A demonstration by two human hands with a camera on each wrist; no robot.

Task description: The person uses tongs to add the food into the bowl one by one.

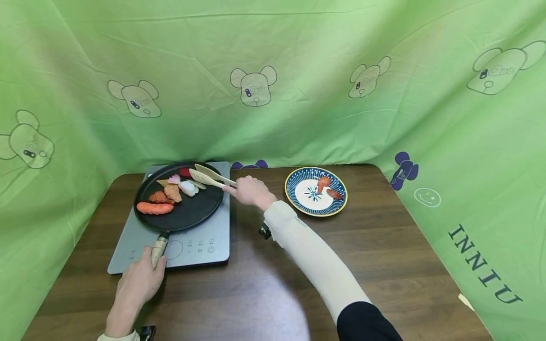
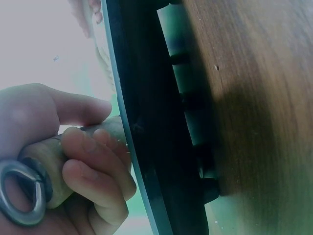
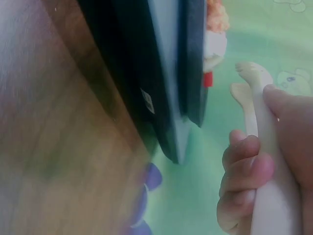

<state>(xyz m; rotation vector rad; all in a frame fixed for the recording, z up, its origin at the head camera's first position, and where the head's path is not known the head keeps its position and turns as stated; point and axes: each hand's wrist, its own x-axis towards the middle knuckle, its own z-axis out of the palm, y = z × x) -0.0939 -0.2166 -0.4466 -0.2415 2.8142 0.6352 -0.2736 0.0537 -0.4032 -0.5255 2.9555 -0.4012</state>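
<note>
My left hand [image 1: 141, 279] grips the handle [image 1: 159, 250] of a round black frying pan [image 1: 198, 208]; in the left wrist view the fingers curl round this handle [image 2: 54, 156], which ends in a metal ring [image 2: 22, 193]. Cream-coloured tongs [image 1: 209, 178] are held in my right hand [image 1: 251, 192], their tips slightly apart over the pan's far right part. Nothing shows between the tips [image 3: 254, 73] in the right wrist view. In the pan lie a scored sausage [image 1: 155, 208], browned fried pieces [image 1: 172, 192], a white-and-pink piece [image 1: 187, 188] and a red piece [image 1: 185, 172].
The pan sits on a grey induction cooker [image 1: 219, 237] at the table's left. Right of the right hand stands a blue-patterned plate [image 1: 298, 199] with two reddish-brown pieces [image 1: 324, 182] on it. A green cloth [image 1: 298, 128] hangs behind the wooden table [image 1: 264, 284].
</note>
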